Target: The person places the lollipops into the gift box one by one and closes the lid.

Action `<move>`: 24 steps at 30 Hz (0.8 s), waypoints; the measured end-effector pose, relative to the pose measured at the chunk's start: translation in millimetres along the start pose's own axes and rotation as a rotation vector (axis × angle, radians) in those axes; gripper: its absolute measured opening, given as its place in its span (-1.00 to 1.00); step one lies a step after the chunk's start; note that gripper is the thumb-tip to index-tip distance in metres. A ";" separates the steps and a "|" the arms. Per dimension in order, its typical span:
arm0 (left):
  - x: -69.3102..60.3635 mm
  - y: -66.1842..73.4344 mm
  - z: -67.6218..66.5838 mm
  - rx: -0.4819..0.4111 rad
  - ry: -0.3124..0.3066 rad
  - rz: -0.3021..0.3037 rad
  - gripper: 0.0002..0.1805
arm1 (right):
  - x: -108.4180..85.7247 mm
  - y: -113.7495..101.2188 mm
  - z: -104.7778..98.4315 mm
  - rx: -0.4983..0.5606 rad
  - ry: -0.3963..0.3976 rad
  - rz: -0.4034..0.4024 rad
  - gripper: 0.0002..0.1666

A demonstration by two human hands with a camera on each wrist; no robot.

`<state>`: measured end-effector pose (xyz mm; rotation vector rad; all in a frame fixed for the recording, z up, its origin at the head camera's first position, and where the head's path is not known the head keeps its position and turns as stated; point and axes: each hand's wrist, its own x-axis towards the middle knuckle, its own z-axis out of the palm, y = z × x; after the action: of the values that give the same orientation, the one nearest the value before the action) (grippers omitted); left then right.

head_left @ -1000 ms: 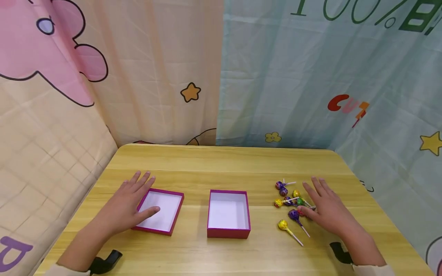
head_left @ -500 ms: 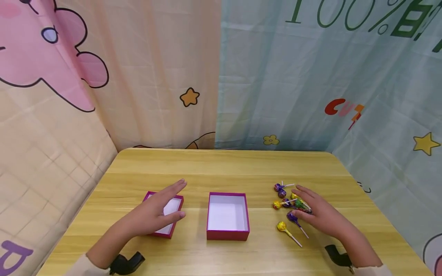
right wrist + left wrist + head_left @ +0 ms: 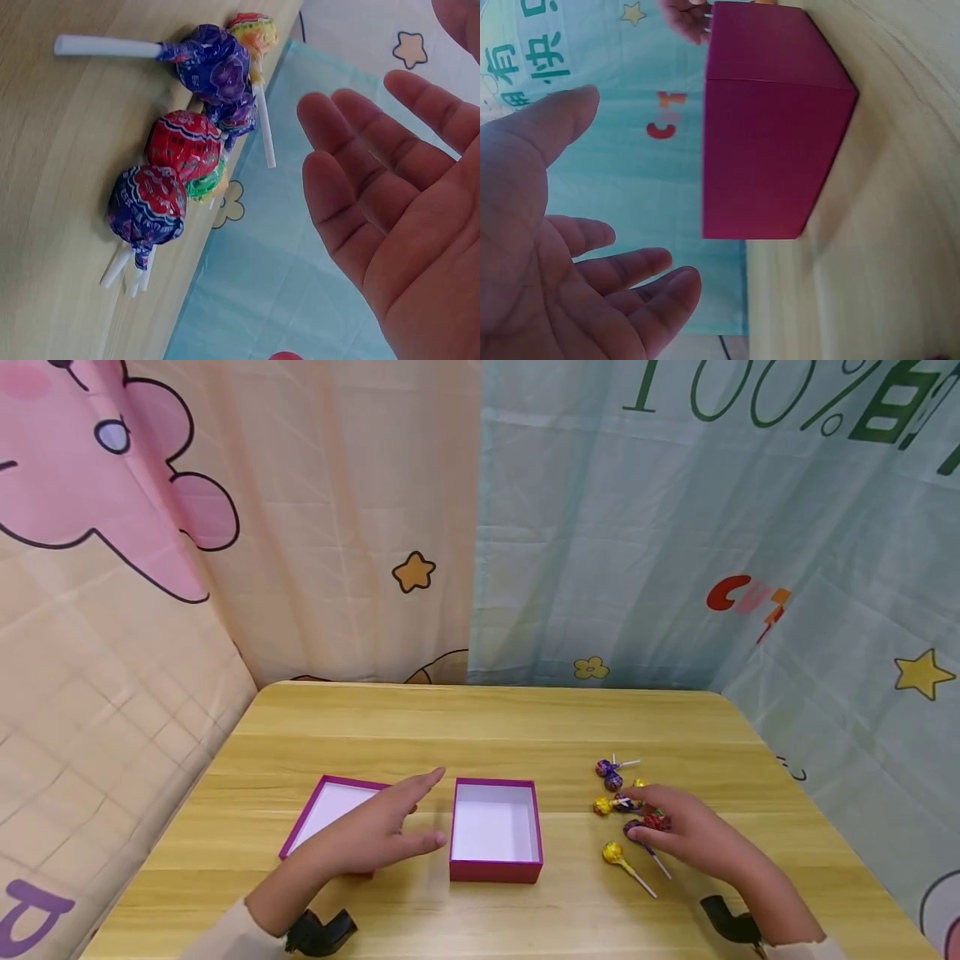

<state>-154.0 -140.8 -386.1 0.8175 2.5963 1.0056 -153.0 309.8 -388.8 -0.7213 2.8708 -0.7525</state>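
My left hand (image 3: 371, 835) hovers over the lid (image 3: 322, 818), a shallow magenta tray with a white inside, and partly covers it. Its spread fingers point toward a magenta box (image 3: 495, 872), which stands open-topped with a white interior. In the left wrist view the palm (image 3: 547, 277) holds nothing, and the box wall is a short way off. My right hand (image 3: 697, 835) reaches over a group of wrapped lollipops, hiding some. In the right wrist view, a red lollipop (image 3: 185, 145) and a purple one (image 3: 214, 64) lie apart from the loosely bent fingers (image 3: 330, 199).
A yellow lollipop (image 3: 612, 852) lies nearest the front of the group. Purple lollipops (image 3: 604, 768) lie at its back. The wooden table (image 3: 487, 727) ends at printed curtains (image 3: 600, 527). Each wrist wears a black camera mount (image 3: 321, 933).
My left hand has moved right from over the lid toward the box, turning palm inward. My right hand has shifted left and lower over the lollipops, its fingers drawing together.
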 end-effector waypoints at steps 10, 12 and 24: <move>20.3 -9.5 19.4 -0.003 -0.044 0.021 0.19 | 1.3 -5.0 4.1 0.016 -0.074 -0.009 -0.40; 22.2 -10.8 20.2 -0.010 -0.049 0.019 0.22 | 2.3 -7.0 4.7 0.033 -0.092 -0.004 -0.40; 31.3 -12.8 23.6 -0.042 -0.142 -0.036 0.28 | 7.0 -6.1 14.4 0.093 -0.144 -0.055 -0.48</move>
<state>-175.4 -117.6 -412.7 0.7991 2.4531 0.9532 -153.8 295.5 -398.2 -0.8104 2.6786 -0.7995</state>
